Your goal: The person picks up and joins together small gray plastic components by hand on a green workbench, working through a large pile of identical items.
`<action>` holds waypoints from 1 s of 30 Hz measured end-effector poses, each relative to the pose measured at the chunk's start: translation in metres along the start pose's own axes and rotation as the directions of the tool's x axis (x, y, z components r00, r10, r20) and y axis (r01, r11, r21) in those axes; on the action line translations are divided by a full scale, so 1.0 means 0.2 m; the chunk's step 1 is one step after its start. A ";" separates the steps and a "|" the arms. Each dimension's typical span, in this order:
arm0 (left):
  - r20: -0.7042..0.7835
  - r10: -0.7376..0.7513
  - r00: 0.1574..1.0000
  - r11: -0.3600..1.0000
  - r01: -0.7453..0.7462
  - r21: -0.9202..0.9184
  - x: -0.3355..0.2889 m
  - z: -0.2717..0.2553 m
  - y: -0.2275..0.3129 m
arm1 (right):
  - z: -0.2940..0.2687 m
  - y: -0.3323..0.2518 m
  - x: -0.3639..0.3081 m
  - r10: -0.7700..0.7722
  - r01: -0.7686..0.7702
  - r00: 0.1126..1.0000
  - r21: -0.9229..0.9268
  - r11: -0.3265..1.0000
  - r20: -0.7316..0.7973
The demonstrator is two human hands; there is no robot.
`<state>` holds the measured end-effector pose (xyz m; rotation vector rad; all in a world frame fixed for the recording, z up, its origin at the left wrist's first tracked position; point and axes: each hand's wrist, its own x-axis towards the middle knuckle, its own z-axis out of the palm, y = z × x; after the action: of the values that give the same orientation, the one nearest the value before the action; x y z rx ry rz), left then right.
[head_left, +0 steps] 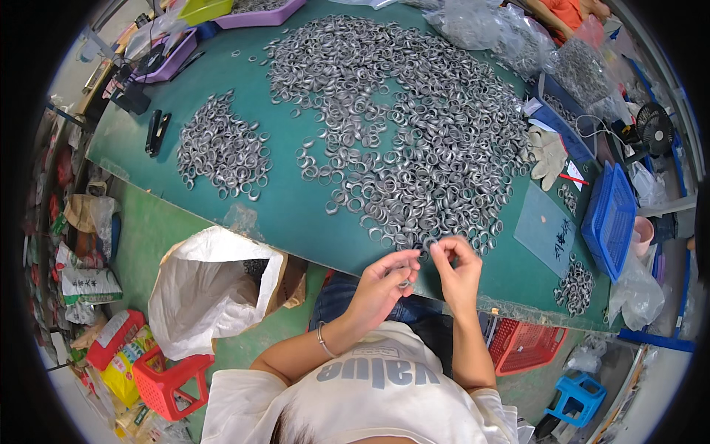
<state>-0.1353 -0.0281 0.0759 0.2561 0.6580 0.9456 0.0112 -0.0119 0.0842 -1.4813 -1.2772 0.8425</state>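
A large heap of grey metal rings (pixel 436 148) spreads over the green table (pixel 296 222). At the table's near edge my left hand (pixel 381 287) is curled, and a grey ring (pixel 404 283) shows between its fingers. Just to the right of it, my right hand (pixel 458 272) pinches a single metal ring (pixel 430 243) between thumb and forefinger, close to the heap's near rim. Whether the left palm has more rings in it is hidden. A smaller pile of rings (pixel 222 148) lies apart on the left side of the table.
A white-lined sack (pixel 207 296) stands open below the table's left edge. A black stapler (pixel 157 133) lies beyond it. On the right are a glove (pixel 547 155), a clear sheet (pixel 546 229), a small ring pile (pixel 575 287) and blue baskets (pixel 610 222). Another person (pixel 566 15) sits far right.
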 end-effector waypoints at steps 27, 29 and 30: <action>0.005 0.046 0.999 0.997 -0.046 0.058 0.04 -0.02 0.00 | 0.00 -0.09 0.03 -0.100 0.103 0.994 -0.063 0.993 0.054; 0.045 0.015 0.999 1.000 -0.014 -0.019 0.03 -0.03 0.02 | 0.01 -0.05 0.13 -0.227 0.216 0.974 -0.249 0.944 -0.015; 0.062 0.016 0.998 1.000 -0.016 -0.004 0.03 -0.03 0.02 | 0.03 -0.05 0.16 -0.288 0.261 0.956 -0.304 0.916 -0.046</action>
<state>-0.1383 -0.0216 0.0711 0.2865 0.5979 0.9505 0.0104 0.0206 0.0943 -1.5022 -1.5494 0.4056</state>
